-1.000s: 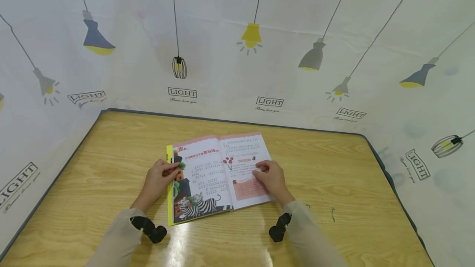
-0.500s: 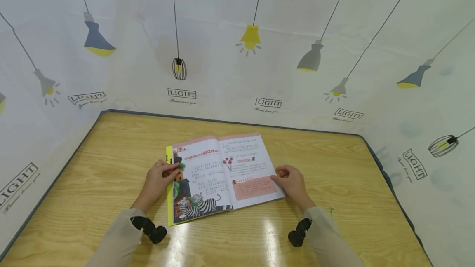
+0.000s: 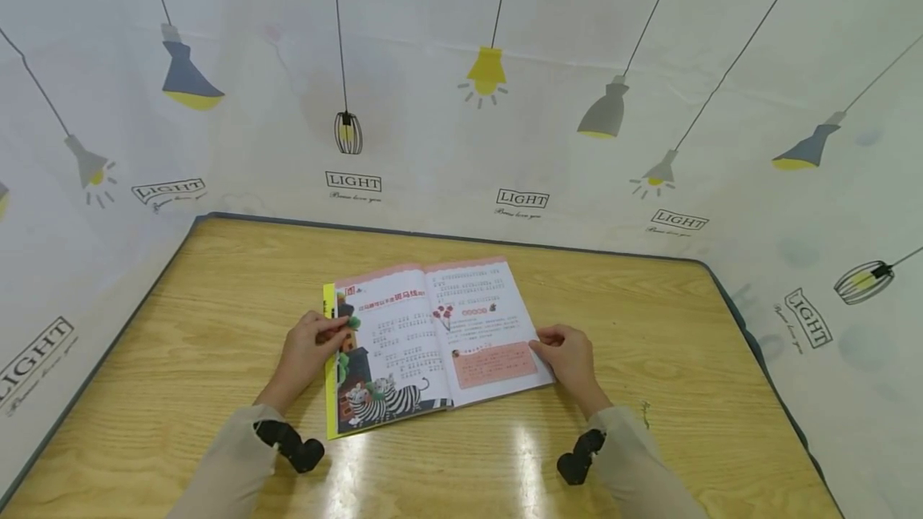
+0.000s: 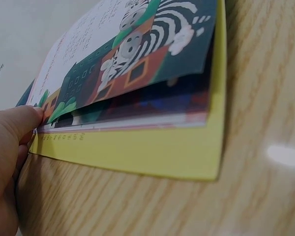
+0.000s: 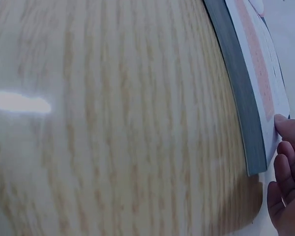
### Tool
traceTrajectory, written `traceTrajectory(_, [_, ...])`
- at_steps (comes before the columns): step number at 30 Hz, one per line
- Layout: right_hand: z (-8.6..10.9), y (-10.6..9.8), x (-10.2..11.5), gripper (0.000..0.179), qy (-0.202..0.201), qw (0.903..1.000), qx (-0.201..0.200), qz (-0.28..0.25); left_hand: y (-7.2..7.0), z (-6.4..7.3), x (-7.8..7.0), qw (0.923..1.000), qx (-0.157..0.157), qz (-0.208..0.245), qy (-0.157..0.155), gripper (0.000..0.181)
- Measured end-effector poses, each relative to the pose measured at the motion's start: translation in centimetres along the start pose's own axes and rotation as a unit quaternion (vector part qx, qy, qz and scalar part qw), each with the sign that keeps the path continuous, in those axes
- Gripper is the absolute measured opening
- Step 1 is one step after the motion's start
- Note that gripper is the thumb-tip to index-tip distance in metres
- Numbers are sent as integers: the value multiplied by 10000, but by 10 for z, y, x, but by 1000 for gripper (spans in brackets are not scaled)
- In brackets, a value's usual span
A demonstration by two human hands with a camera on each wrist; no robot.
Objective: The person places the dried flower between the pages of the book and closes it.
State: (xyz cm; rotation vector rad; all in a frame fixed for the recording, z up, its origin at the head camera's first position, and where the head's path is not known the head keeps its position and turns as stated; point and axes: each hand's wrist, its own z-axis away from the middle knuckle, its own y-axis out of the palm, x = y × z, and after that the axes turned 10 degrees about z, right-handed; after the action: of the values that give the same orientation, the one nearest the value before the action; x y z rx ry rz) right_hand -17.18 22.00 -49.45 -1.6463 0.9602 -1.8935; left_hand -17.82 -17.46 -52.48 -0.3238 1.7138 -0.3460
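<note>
An open picture book (image 3: 404, 323) lies tilted a little on the table, with two zebras (image 3: 389, 397) at the bottom of its left page. My left hand (image 3: 306, 351) pinches the book's left edge. In the left wrist view the thumb of that hand (image 4: 7, 142) presses on the page, and below it the leaves stand slightly apart over the yellow cover flap (image 4: 152, 152). On the other side, my right hand (image 3: 570, 360) grips the right edge near the pink text box (image 3: 493, 365). The right wrist view shows its thumb on the page and the fingers (image 5: 285, 179) curled at the edge.
The book rests on a wood-grain table (image 3: 671, 359) with a dark edge at the back. Behind and at both sides hangs a white cloth (image 3: 425, 142) printed with lamps. Black wrist cameras (image 3: 299, 451) sit on both sleeves.
My right hand has slid from over the right page outward to its right edge, uncovering the pink box. Over the last half second it barely moves. The left hand stays in place.
</note>
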Motion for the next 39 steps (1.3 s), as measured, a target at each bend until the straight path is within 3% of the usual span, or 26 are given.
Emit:
traceTrajectory(8, [-2,2,2,21,267,9992,-120,-289,0,0,0,10000,5,-23,-45,28])
traceTrajectory(19, [2,-7,10,20,359,9988,-6,-329,0,1,0,9998,-54,-64,199,27])
traceTrajectory(33, [5,-12,15,13,78,9995,-288,56,0,1,-3,10000,15,-44,60,27])
traceTrajectory(39, [4,-18,19,12,-57,9996,-276,-47,-2,0,-6,9999,59,-140,6,28])
